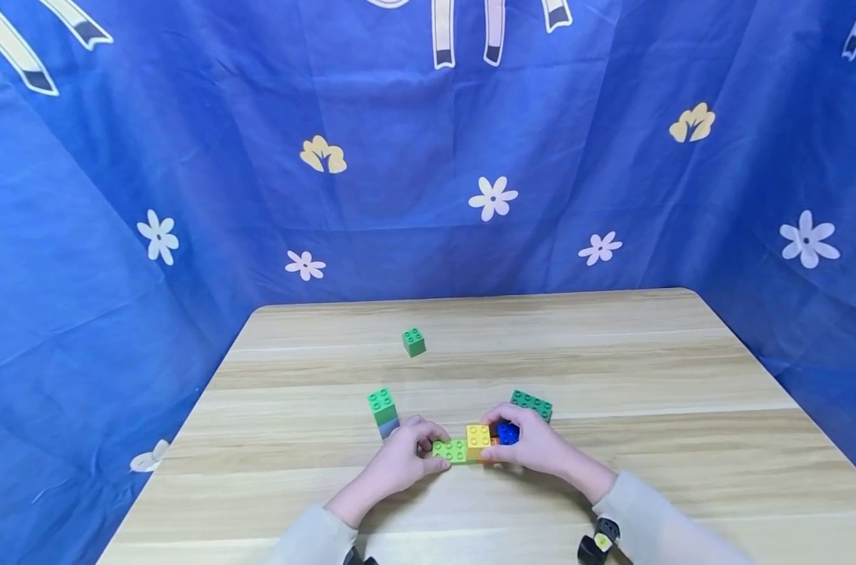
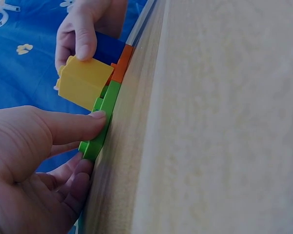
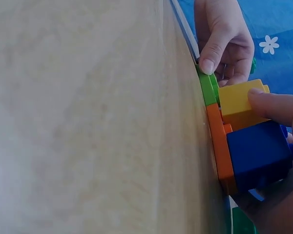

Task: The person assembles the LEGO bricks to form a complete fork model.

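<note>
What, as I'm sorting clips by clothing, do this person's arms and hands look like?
The left sleeve and right sleeve are plain and pale grey, ending short of the hands. The left hand and right hand wear no gloves. A black device with a yellow-green spot sits by the right wrist; a black piece by the left is cut off by the picture's edge.

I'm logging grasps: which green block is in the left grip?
The lime block, pinched by the left grip; the other three green blocks are visibly darker.
</note>
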Demonstrator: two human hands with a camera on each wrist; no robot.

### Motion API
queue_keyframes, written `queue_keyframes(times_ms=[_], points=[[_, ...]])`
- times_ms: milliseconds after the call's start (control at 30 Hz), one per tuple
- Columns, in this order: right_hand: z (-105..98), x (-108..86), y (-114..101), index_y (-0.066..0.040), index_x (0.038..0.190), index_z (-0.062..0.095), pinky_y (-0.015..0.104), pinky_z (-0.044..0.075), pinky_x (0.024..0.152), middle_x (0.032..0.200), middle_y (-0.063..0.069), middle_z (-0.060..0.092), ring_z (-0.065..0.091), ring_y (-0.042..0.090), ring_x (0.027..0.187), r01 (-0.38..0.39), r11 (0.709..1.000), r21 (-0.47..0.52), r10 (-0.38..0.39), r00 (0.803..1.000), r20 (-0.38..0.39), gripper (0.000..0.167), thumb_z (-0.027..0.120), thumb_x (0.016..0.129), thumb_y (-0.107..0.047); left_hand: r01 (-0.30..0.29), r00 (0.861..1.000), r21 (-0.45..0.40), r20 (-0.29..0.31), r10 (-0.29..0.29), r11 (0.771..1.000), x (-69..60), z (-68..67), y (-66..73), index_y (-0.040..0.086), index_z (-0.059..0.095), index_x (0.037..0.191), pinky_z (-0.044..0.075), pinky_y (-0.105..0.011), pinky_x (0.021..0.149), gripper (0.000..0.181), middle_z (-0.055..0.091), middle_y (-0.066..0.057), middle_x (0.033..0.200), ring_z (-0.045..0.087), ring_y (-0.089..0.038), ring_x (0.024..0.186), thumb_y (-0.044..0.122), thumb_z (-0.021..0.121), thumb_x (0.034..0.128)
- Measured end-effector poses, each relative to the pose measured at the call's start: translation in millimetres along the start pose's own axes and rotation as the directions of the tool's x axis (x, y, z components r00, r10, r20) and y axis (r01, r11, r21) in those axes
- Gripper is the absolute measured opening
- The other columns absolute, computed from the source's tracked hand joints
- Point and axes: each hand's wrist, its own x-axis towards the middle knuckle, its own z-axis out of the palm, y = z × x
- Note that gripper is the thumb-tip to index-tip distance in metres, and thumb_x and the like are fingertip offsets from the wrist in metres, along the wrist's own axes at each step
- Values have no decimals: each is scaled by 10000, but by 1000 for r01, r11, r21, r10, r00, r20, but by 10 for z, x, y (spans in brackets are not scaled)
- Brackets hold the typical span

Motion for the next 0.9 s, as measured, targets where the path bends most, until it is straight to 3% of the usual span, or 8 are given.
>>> queue_keyframes(times_ms=[533, 900], points=[[-32, 20, -4, -189, 1090, 647, 291, 447, 820, 1020, -80, 606, 546, 155, 952, 61, 998, 2, -61, 998, 1, 360, 736, 784, -356, -15, 1000, -4, -17, 15, 1000, 15, -3, 13, 108, 667, 969, 443, -241, 695, 276, 544, 24, 878, 507, -138, 798, 145, 782, 721], [1, 14, -14, -192, 1018, 670, 299, 448, 807, 998, -58, 616, 548, 175, 939, 54, 997, 58, -54, 999, -2, 269, 741, 788, -311, -7, 1000, 7, -9, 7, 1000, 2, -8, 11, 115, 666, 980, 441, -238, 696, 281, 538, 33, 878, 503, -138, 804, 158, 780, 727]])
